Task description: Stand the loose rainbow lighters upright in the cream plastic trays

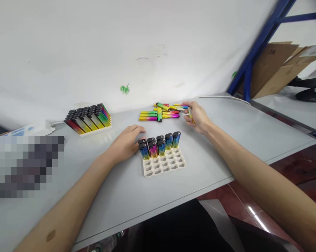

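Observation:
A white tray with rows of oval holes lies on the table in front of me. Several shiny lighters, blue, pink and gold with black tops, stand upright in its far rows. My left hand rests at the tray's far left corner, fingers loosely bent and apart; its thumb is partly hidden beside the lighters, and I cannot tell whether it touches them. Further right, my right hand is closed around a yellowish lighter. Just left of that hand lies a loose pile of rainbow-coloured lighters.
At the back left stands another white tray packed with lighters. A white box and a blurred-out patch are at the far left. A white cable runs along the wall. Blue metal framing and cardboard boxes stand at right.

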Action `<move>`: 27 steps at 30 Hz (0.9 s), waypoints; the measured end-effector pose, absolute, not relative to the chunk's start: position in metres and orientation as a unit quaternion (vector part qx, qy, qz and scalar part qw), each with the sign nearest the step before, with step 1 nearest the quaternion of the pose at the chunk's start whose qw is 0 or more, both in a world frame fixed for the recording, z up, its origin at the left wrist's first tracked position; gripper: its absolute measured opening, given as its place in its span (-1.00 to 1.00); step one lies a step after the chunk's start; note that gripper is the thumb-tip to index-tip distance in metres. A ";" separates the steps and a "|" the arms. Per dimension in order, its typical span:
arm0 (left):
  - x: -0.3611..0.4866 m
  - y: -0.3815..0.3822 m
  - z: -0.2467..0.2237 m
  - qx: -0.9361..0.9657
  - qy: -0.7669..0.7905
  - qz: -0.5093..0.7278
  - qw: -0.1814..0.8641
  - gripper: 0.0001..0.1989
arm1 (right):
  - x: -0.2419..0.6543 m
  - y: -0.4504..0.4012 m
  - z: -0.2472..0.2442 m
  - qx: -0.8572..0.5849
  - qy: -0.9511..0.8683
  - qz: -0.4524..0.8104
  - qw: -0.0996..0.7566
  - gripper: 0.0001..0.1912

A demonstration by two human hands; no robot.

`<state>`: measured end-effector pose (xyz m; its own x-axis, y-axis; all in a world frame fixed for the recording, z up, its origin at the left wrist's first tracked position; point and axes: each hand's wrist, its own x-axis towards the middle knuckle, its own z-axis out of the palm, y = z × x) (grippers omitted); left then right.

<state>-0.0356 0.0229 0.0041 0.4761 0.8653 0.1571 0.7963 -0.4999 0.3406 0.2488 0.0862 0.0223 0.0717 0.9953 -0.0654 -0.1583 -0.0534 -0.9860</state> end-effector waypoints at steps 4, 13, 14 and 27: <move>-0.036 0.023 0.003 0.854 0.483 0.161 0.109 -0.65 | 0.251 0.088 0.022 -0.502 -0.414 0.568 0.504 -0.66; -0.037 0.025 0.000 0.857 0.477 0.169 0.101 -0.65 | 0.247 0.080 0.019 -0.425 -0.489 0.595 0.475 -0.71; -0.037 0.025 0.000 0.858 0.474 0.172 0.100 -0.66 | 0.246 0.079 0.019 -0.421 -0.491 0.600 0.471 -0.69; -0.037 0.024 0.000 0.859 0.472 0.173 0.096 -0.65 | 0.244 0.078 0.015 -0.428 -0.505 0.585 0.469 -0.62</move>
